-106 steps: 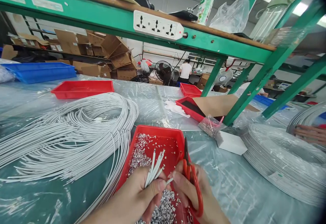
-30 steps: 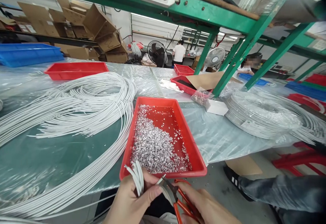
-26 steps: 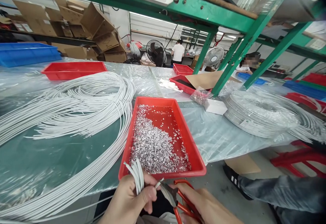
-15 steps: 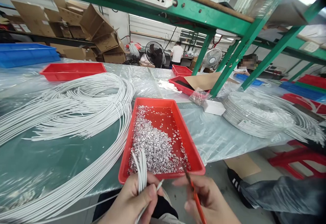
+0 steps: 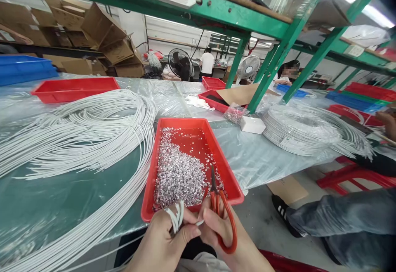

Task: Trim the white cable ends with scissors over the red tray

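My left hand point(image 5: 165, 239) is closed around a small bunch of white cables point(image 5: 177, 217), whose short ends stick up past the thumb. Orange-handled scissors point(image 5: 233, 232) are in my right hand point(image 5: 224, 224), blades pointing up and away over the tray. The right thumb and fingertips meet the left fingers at one white cable end point(image 5: 200, 223). Just beyond both hands, a red tray point(image 5: 225, 166) holds a heap of tiny silvery metal pieces point(image 5: 181, 175). Long white cables point(image 5: 123, 199) curve across the table on the left.
Another red tray point(image 5: 77, 89) and a blue bin point(image 5: 24, 69) stand at the back left. A wrapped cable coil point(image 5: 303, 133) and a small white box point(image 5: 252, 125) lie to the right. Green shelf posts point(image 5: 272, 67) rise behind. A person's leg point(image 5: 343, 216) extends at the lower right.
My right hand has moved left to meet the left hand at a cable end, and the scissors have turned so their handle loop shows. The view has shifted slightly right.
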Tool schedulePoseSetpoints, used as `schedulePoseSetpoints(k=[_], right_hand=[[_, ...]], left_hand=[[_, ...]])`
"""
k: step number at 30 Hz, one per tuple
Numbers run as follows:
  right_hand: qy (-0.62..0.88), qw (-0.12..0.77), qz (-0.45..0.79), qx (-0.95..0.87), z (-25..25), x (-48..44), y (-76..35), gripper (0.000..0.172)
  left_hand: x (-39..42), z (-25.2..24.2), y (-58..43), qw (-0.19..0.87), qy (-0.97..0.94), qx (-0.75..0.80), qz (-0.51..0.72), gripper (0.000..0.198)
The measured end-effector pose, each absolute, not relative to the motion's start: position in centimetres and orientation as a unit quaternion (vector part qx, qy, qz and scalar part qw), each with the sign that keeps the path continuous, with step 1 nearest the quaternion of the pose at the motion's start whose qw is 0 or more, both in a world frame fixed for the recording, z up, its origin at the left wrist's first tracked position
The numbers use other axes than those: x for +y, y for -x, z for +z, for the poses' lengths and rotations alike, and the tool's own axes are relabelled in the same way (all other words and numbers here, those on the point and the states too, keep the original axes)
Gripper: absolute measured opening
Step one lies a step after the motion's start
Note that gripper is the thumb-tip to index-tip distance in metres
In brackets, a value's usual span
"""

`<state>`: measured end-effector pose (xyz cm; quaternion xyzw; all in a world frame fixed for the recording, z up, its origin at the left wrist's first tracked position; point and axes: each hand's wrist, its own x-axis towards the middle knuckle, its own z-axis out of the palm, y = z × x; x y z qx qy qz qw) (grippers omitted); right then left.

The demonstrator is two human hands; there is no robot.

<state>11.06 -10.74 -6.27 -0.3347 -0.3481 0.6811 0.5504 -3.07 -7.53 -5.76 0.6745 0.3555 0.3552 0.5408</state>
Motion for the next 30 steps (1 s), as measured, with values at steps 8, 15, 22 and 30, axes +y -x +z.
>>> schedulePoseSetpoints(k=[8, 15, 22, 30], right_hand=[[0.265, 0.572, 0.727, -0.272, -6.6, -10.2, -10.5, 0.036], [0.350, 0.578, 0.599, -0.431, -6.3, -10.3, -11.5, 0.026], [0.487, 0.576, 0.542, -0.370, -4.9, -11.0, -11.3, 0.034], [0.526, 0.490, 0.452, -0.528, -4.6, -9.7, -12.4, 0.036]], left_hand=[[-6.5, -7.6, 2.8, 0.627, -0.649, 0.295, 0.315, 0.037], [-7.1, -7.1, 2.3, 0.791, -0.467, 0.245, 0.311, 0.048], [-7.4, -5.4, 2.2, 0.818, -0.407, 0.270, 0.304, 0.045], [-6.8, -7.9, 2.2, 0.753, -0.591, 0.195, 0.213, 0.047]])
